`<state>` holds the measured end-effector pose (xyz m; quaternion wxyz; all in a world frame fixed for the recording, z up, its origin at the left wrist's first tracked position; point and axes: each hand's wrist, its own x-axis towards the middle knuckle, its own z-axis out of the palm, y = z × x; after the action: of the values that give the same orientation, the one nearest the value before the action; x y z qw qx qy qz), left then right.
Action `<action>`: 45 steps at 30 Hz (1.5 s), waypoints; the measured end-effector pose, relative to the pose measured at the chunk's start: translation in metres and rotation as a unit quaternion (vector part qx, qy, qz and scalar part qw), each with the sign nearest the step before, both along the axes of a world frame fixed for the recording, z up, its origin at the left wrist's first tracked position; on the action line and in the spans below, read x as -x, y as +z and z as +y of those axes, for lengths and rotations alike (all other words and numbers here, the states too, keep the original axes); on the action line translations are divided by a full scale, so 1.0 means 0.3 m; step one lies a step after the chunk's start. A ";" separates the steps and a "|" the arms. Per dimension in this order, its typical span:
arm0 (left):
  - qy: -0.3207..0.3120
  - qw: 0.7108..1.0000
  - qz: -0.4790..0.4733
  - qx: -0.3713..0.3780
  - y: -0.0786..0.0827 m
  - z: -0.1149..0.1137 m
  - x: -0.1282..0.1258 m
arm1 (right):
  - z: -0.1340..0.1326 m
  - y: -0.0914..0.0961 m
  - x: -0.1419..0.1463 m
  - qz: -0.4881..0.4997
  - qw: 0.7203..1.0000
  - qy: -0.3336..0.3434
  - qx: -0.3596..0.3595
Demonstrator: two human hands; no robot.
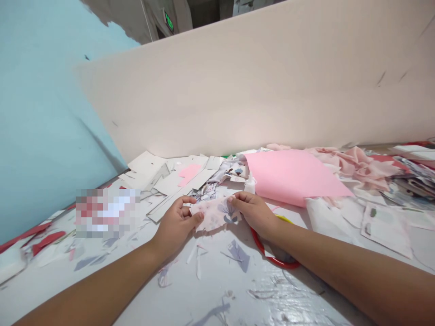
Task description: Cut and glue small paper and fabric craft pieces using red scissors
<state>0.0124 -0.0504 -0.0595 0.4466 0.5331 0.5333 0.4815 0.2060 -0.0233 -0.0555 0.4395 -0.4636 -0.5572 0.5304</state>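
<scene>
Between both hands a small piece of pale pink fabric (215, 214) with a grey-blue flower print is held up just above the table. My left hand (176, 222) pinches its left edge between thumb and fingers. At the upper right corner my right hand (253, 213) grips it the same way. Below my right wrist lie scissors (283, 264) with red and yellow handles, partly hidden by the forearm. A small white bottle (250, 184) stands just behind my right hand.
A pink sheet (292, 174) lies behind my right hand, with crumpled peach fabric (360, 167) beyond. White card pieces (183, 176) pile up at the back left. Scraps litter the white table (190, 299). A beige partition (238, 90) and a blue wall (50, 113) border it.
</scene>
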 end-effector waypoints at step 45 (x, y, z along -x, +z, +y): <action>0.009 1.000 -0.027 0.010 0.012 0.010 0.006 | 0.023 0.000 0.000 0.017 1.000 0.010 0.023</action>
<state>0.0107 -0.0474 -0.0558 0.4617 0.5112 0.5303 0.4943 0.2060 -0.0164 -0.0555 0.4325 -0.4594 -0.5418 0.5553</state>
